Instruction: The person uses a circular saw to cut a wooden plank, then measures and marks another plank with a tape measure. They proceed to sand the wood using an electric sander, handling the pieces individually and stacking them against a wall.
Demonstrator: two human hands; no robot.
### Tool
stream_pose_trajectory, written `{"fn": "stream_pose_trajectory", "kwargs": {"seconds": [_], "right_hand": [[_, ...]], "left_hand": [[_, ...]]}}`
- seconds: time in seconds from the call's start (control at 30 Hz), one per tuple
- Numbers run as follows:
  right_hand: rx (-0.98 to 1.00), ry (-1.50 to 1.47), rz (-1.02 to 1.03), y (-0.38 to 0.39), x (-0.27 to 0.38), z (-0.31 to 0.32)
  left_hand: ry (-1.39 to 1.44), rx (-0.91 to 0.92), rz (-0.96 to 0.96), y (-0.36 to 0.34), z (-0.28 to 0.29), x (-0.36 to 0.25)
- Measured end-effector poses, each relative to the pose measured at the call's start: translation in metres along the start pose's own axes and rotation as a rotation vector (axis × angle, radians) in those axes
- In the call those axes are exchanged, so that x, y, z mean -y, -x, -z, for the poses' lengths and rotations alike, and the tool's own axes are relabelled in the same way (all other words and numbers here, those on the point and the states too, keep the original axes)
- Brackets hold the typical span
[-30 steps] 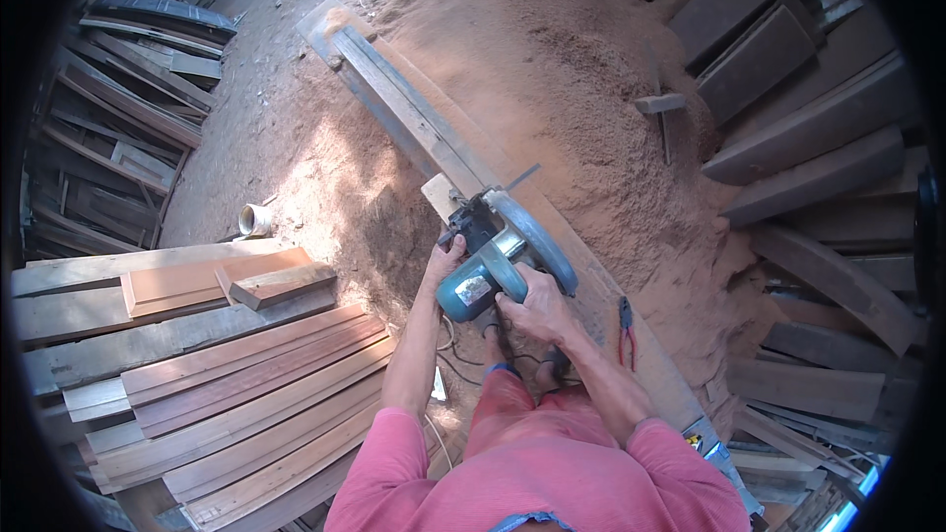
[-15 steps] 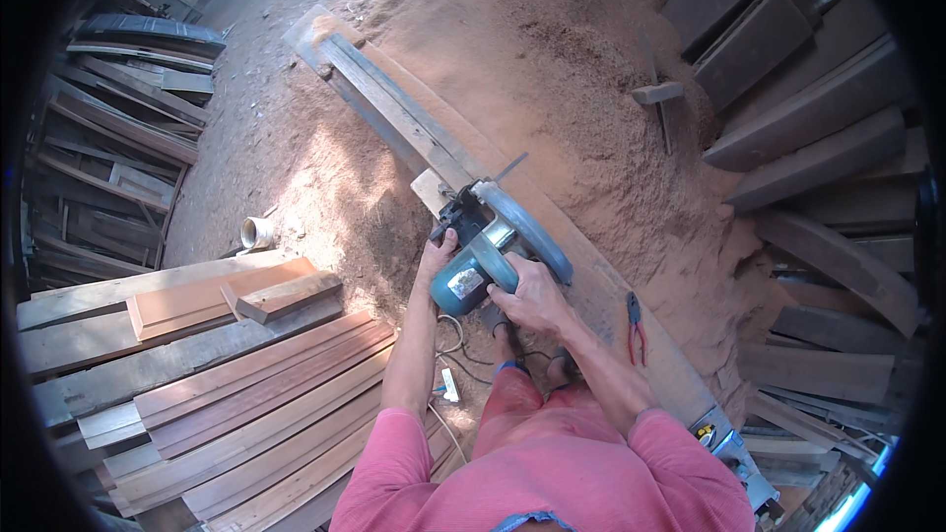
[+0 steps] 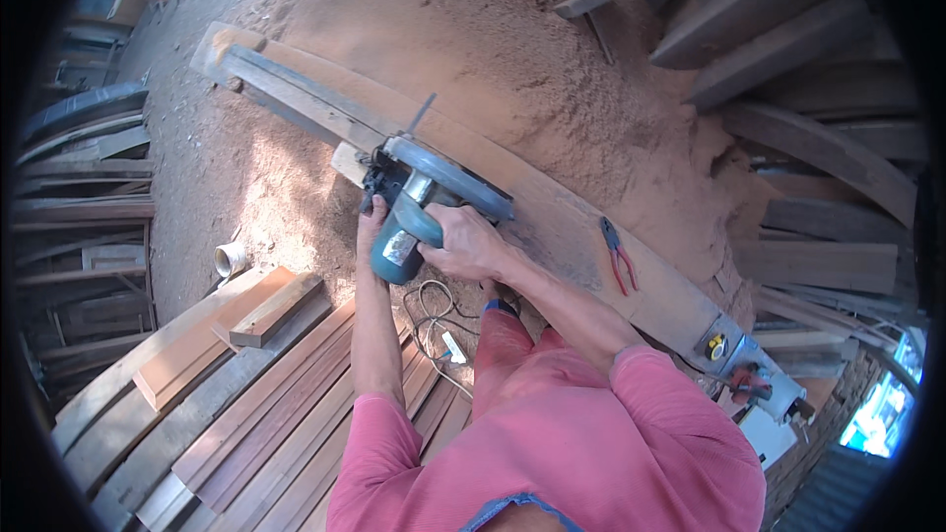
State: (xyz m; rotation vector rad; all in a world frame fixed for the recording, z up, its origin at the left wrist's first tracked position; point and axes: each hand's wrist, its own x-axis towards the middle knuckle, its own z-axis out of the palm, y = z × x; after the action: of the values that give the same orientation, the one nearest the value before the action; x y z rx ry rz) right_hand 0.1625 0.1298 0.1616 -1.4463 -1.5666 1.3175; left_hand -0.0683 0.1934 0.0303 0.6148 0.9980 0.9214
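A teal circular saw (image 3: pixel 402 230) with a grey blade guard rests over a long, dusty plank bench (image 3: pixel 552 217). My right hand (image 3: pixel 467 241) is wrapped round the saw's rear handle. Low on the saw's left side, my left hand (image 3: pixel 371 218) grips the dark front part by its base; the fingertips are partly hidden. Beyond the saw, a long narrow wooden strip (image 3: pixel 296 99) lies along the bench. A small pale wood block (image 3: pixel 349 164) sits beside the saw's base. The blade's underside cannot be seen.
Red-handled pliers (image 3: pixel 619 254) lie on the bench to the right. Stacked boards (image 3: pixel 266 404) fill the lower left, near a white pot (image 3: pixel 231 258). A cable (image 3: pixel 426 320) coils by my legs. Sawdust (image 3: pixel 512 49) is heaped beyond the bench; dark timbers (image 3: pixel 778 49) lean at right.
The view has swung, so the bench, saw and both hands appear farther left. More of the bench's right end shows. Both hands keep their hold on the saw.
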Motion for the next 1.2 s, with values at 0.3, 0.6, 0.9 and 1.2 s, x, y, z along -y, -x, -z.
{"fn": "stream_pose_trajectory", "kwargs": {"seconds": [0.3, 0.6, 0.9, 1.2], "right_hand": [[0.046, -0.072, -0.006, -0.015, 0.004, -0.002], [0.062, -0.04, 0.009, -0.05, 0.006, -0.009], [0.038, -0.018, 0.01, -0.067, 0.042, -0.026], [0.058, -0.021, 0.002, -0.093, 0.053, -0.037]], "left_hand": [[0.11, -0.078, 0.108, -0.003, 0.023, -0.007], [0.148, -0.058, 0.098, -0.021, 0.036, -0.026], [-0.053, -0.109, -0.028, -0.036, 0.059, -0.049], [-0.123, -0.145, -0.044, -0.05, 0.074, -0.073]]}}
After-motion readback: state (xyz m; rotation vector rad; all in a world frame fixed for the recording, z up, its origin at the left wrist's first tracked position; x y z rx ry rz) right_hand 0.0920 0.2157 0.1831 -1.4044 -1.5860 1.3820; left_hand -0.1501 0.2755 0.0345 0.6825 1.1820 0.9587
